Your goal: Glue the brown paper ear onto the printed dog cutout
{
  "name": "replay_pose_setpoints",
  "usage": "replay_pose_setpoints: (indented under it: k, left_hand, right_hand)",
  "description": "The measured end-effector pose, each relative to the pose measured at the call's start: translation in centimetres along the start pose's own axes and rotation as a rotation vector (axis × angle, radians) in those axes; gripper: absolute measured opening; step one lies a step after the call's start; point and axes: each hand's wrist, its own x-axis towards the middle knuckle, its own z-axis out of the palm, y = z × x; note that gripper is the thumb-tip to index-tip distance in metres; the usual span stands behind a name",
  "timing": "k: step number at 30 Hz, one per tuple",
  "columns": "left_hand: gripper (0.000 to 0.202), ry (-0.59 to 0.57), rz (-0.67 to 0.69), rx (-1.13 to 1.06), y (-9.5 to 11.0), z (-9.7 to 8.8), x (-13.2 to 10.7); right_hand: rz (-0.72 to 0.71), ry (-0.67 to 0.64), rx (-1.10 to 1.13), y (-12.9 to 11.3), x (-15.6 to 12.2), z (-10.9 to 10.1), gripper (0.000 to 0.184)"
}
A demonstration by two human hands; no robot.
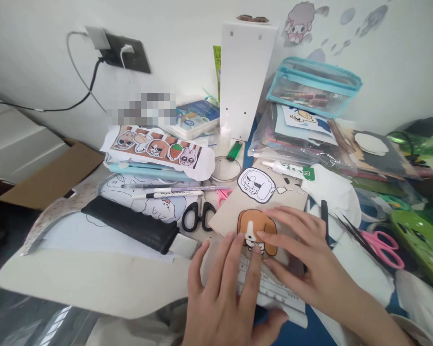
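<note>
A brown-and-white cartoon dog cutout (251, 222) lies on a beige board (226, 214). My left hand (225, 288) comes in from below with its fingers spread, and its fingertips rest at the cutout's lower left. From the right, my right hand (306, 254) reaches over with stretched fingers, touching the cutout's right part. Neither hand grips anything. Just above the dog sits an uncoloured paper cutout of a cartoon dog (256, 185) with a black outline. Small dark and white paper pieces (286, 185) lie beside it. Under my hands, a white printed sheet (274, 290) is partly covered.
Black-handled scissors (199, 216), a black case (130, 223) and pens (173, 193) lie to the left. On the right are pink scissors (380, 245), a glue tube (288, 169) and a green case (418, 245). A white box (247, 81) stands behind, near a green lighter (234, 151).
</note>
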Motion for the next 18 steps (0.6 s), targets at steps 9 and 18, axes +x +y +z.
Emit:
replay_pose_setpoints:
  k: [9, 18]
  left_hand:
    - [0.056, -0.012, 0.058, 0.025, 0.16, -0.01, 0.57]
    - [0.063, -0.019, 0.083, 0.051, 0.18, 0.04, 0.41]
  right_hand:
    - [0.010, -0.018, 0.007, -0.10, -0.01, -0.08, 0.027]
    - [0.037, -0.023, 0.106, 0.16, 0.26, -0.24, 0.028]
